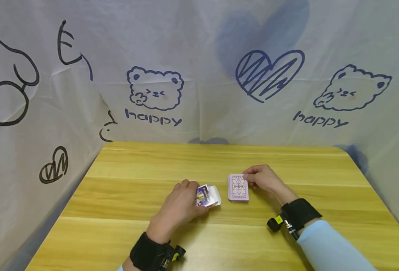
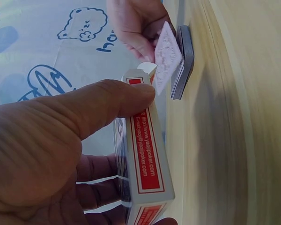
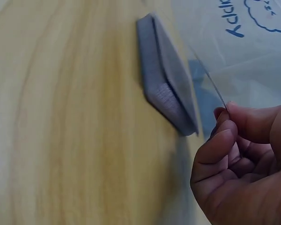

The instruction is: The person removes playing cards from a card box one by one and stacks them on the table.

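My left hand (image 1: 180, 203) grips a white and red playing-card box (image 2: 147, 154), its thumb (image 2: 122, 98) lying along one narrow side. The open end of the box, with a white flap (image 2: 148, 70) out, faces right toward the cards. My right hand (image 1: 264, 178) pinches one corner of a single playing card (image 2: 167, 58) between thumb and forefinger. That card has a pale pink patterned back and is raised above the deck (image 2: 185, 61). Edge-on in the right wrist view, it is a thin line beside the deck (image 3: 164, 79), which lies stacked on the table.
The wooden table (image 1: 135, 162) reaches back to a white cloth wall (image 1: 203, 94) with drawn hearts and bears. Another white cloth (image 1: 67, 124) hangs along the left side. Each wrist wears a black strap with a small camera (image 1: 275, 224).
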